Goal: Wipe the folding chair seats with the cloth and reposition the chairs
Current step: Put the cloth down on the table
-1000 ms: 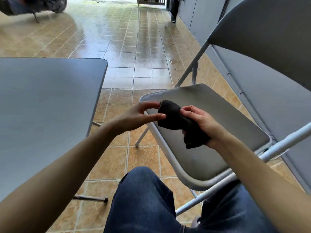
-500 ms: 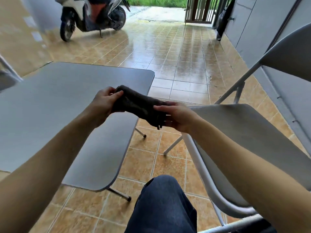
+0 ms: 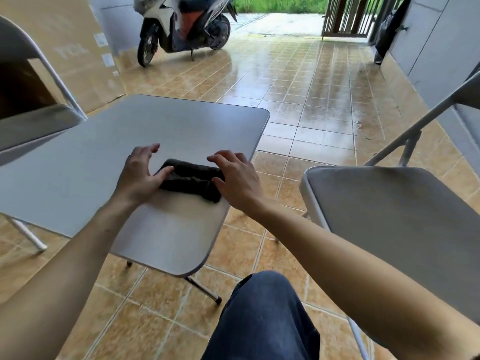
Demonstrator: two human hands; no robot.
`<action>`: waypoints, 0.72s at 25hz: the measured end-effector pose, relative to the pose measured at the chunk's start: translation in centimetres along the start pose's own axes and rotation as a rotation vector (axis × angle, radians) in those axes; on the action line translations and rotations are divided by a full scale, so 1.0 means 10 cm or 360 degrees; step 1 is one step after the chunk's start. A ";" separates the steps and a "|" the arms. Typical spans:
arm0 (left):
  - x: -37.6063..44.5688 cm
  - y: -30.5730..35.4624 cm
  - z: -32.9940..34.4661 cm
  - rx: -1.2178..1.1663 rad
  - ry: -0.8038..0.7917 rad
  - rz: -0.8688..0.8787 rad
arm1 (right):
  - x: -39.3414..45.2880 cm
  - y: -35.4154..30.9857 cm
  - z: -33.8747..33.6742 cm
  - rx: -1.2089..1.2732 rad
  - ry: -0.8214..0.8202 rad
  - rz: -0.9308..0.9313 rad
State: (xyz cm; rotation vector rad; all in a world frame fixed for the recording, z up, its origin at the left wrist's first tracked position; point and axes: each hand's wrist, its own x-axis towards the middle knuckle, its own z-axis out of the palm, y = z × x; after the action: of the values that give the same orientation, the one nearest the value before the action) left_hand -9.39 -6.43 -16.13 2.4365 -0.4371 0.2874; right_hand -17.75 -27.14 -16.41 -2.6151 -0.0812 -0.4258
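A dark folded cloth (image 3: 192, 179) lies on the grey folding table (image 3: 109, 162), near its right edge. My left hand (image 3: 139, 172) rests at the cloth's left end, thumb touching it, fingers spread. My right hand (image 3: 236, 175) sits at the cloth's right end, thumb on it, fingers apart. A grey folding chair (image 3: 394, 216) stands to the right with its seat facing up. Part of a second folding chair (image 3: 31, 120) shows at the far left.
A scooter (image 3: 179, 27) is parked at the back on the wet tiled floor (image 3: 298, 81). A large cardboard box (image 3: 72, 48) leans behind the left chair. A grey wall (image 3: 439, 40) runs along the right; a gate (image 3: 348, 16) stands open beyond. My knee (image 3: 262, 320) is below.
Both hands carried the cloth from over the right chair's seat leftwards and set it down on the table. Their grip has loosened; the view has swung left.
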 end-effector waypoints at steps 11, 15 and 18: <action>-0.11 -0.09 0.07 0.0188 -0.0648 0.0313 | 0.05 0.40 0.10 -0.0002 -0.0382 -0.0466; -0.04 0.49 -0.10 0.0034 -0.0598 0.0082 | 0.16 0.54 -0.43 0.0007 -0.0556 -0.0309; 0.08 1.17 -0.35 -0.0189 -0.0702 -0.0063 | 0.12 0.67 -1.15 -0.0127 -0.0823 0.0002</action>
State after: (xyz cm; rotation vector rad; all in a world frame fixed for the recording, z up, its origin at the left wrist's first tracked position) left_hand -13.44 -13.06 -6.70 2.3806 -0.5745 -0.2933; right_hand -19.02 -38.49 -9.51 -2.7379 -0.2365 0.2617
